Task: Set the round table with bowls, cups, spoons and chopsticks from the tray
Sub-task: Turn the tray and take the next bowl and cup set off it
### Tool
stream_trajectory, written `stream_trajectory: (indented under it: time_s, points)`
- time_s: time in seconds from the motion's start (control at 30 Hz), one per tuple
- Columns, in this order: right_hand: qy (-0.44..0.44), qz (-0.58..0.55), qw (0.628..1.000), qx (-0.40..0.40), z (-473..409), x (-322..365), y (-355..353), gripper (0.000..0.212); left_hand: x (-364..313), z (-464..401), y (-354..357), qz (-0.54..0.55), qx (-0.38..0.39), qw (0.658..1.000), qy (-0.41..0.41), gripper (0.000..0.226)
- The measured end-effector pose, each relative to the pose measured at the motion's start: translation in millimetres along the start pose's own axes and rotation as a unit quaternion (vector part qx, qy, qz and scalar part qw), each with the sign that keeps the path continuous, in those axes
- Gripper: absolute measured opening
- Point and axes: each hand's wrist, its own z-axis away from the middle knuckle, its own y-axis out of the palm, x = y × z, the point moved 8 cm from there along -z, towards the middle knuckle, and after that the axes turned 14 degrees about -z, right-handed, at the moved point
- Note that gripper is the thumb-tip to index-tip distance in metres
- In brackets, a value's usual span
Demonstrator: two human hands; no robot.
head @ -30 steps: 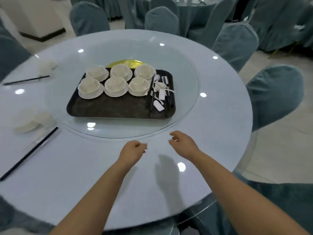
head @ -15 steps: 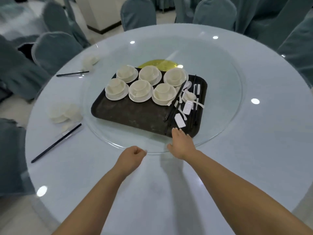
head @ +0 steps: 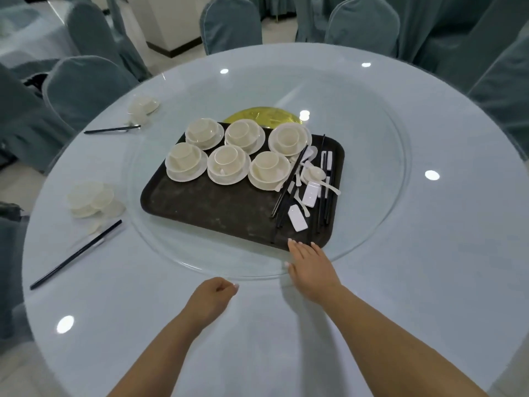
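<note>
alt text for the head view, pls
A right hand lies flat on a glass turntable at the edge of a dark tray holding six stacked bowl sets, spoons and chopsticks. The left hand rests curled on the table.

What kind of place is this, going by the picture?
Probably a restaurant banquet hall: a large round table with a glass turntable, fabric-covered chairs all around, and a tray of bowls and cups.

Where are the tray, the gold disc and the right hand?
tray (head: 206, 207): head view, bare floor of the tray.
gold disc (head: 257, 117): head view, part showing behind the tray.
right hand (head: 310, 267): head view, back of hand.
</note>
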Motion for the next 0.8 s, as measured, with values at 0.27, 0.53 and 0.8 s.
stream_trajectory:
  time_s: [0.27,0.53,0.8]
  points:
    - [0.011,-0.011,0.999,-0.038,3,-32,-22,0.056,7,-4,-10,0.023,-0.013,0.999,-0.023,0.027]
    - [0.022,-0.109,0.970,-0.215,-13,-23,-78,0.030,2,-12,-33,0.070,-0.076,0.994,-0.037,0.026]
    - [-0.025,-0.115,0.993,-0.011,-71,39,-30,0.051,-3,-32,-50,0.150,-0.114,0.980,-0.061,0.016]
